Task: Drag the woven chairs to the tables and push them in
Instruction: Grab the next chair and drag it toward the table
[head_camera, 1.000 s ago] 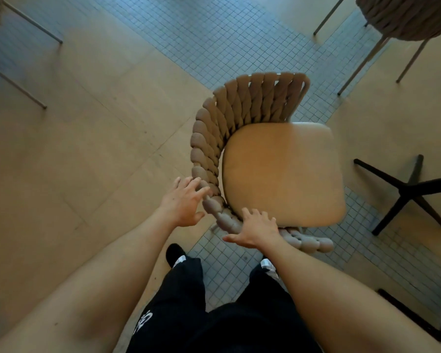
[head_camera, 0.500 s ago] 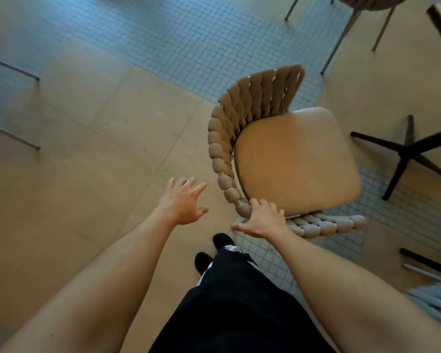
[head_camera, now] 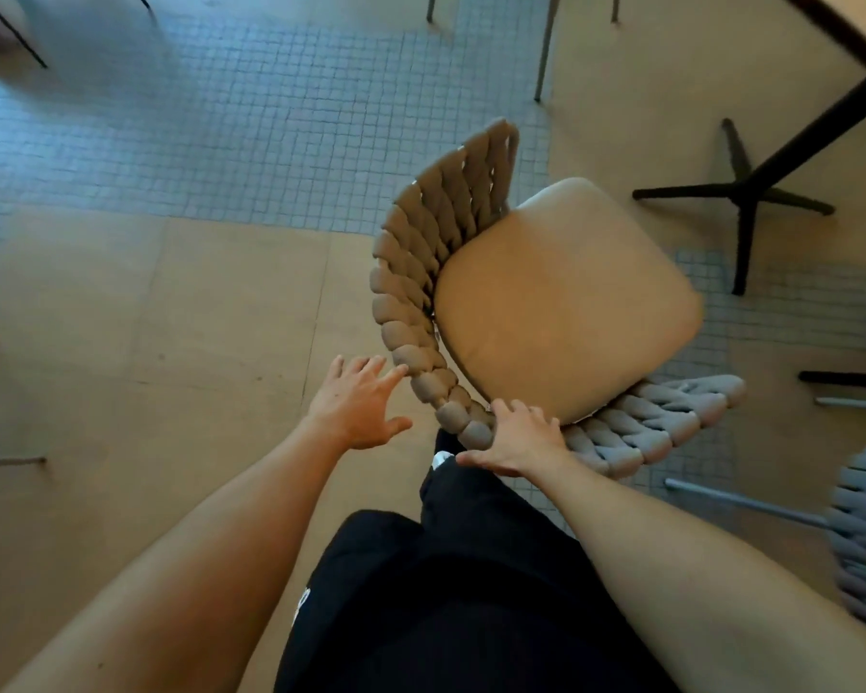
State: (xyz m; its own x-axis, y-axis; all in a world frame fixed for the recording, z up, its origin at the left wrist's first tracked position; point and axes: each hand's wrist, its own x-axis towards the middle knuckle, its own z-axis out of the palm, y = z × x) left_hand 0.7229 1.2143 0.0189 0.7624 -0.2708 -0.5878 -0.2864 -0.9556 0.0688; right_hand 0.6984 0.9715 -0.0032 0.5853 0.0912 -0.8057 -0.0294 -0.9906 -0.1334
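Head view, floor: we stand on tan panels [head_camera: 146,312] beside blue-grey mosaic tile [head_camera: 246,132].
Table: its black cross base [head_camera: 743,200] waits near our chair.
Woven chair [head_camera: 561,302]: angled seat-first toward that base, likely for pushing in.
Right hand [head_camera: 516,440]: fingers curl over the braided rim.
Left hand [head_camera: 356,402]: spread, empty, fingertips touching the rim.
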